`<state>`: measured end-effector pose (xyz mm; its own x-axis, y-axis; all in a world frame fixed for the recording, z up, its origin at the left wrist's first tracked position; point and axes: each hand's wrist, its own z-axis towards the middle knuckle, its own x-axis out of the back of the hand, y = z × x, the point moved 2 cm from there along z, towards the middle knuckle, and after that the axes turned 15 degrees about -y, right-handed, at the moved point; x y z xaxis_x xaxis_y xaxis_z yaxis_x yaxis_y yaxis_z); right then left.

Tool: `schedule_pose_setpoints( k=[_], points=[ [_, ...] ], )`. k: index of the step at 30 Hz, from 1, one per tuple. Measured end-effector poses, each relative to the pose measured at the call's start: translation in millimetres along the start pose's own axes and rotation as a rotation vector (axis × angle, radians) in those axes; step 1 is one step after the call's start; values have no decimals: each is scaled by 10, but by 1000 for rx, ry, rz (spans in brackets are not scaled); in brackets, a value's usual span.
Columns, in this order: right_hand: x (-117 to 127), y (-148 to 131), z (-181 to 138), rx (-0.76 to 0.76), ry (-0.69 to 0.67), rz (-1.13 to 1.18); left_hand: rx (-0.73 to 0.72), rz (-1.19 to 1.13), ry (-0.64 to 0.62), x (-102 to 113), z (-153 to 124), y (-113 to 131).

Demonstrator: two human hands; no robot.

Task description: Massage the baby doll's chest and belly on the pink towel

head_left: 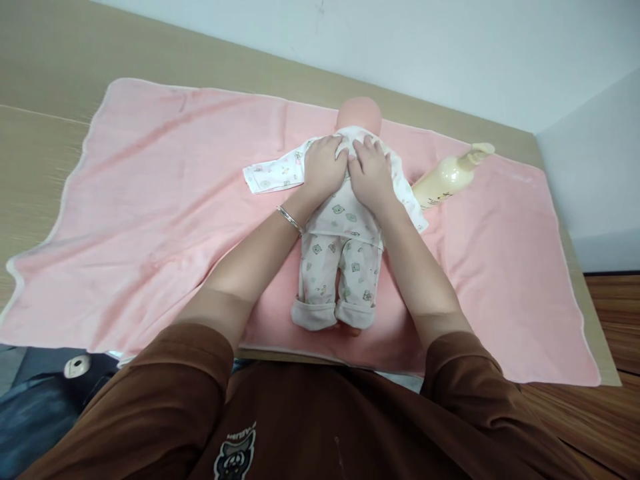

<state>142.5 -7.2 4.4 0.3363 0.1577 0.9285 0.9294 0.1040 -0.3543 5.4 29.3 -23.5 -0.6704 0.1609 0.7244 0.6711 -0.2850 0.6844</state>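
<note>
A baby doll (359, 113) lies face down, its head toward the wall, dressed in a white printed top (345, 213) and matching trousers (317, 267) with rolled cuffs. Flat on the left side of its upper back rests my left hand (325, 163), fingers stretched toward the head. My right hand (370, 172) lies beside it on the right side, fingers spread slightly. Neither hand grips anything. One sleeve (275, 175) extends out to the left; the other hangs down along the doll's right. Whatever is under the doll is hidden.
Beneath the doll a pink blanket (165, 193) with a white edge covers much of the wooden table (45, 60). A pale yellow pump bottle (447, 179) lies tilted on the blanket, right of the doll. A white wall (400, 53) stands behind; wooden floor (615, 320) shows at right.
</note>
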Motion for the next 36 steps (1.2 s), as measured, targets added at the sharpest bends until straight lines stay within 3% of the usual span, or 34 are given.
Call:
schedule_pose_setpoints(
  k=[3,7,9,14,20,25,32,36],
  points=[
    [34,-44,-15,14,-72,-27,-10,-19,18,-11,9,-32],
    [148,-105,-92,15,32,-70,-1,-39,25,-24,17,-54],
    [106,-107,-83,10,68,-73,-14,-59,32,-42,42,-85],
    [-59,-23,13,41,-22,-60,-64,-131,63,-118,140,-223],
    [12,32,26,107,140,-19,-71,-171,71,-141,163,-266],
    [-100,-45,32,101,69,23,-58,-167,49,-126,156,-270],
    [126,-214,-191,126,229,96,-57,-176,35,-106,153,-275],
    [17,-319,-178,19,41,-24,-50,-172,21,-113,180,-298]
  ],
)
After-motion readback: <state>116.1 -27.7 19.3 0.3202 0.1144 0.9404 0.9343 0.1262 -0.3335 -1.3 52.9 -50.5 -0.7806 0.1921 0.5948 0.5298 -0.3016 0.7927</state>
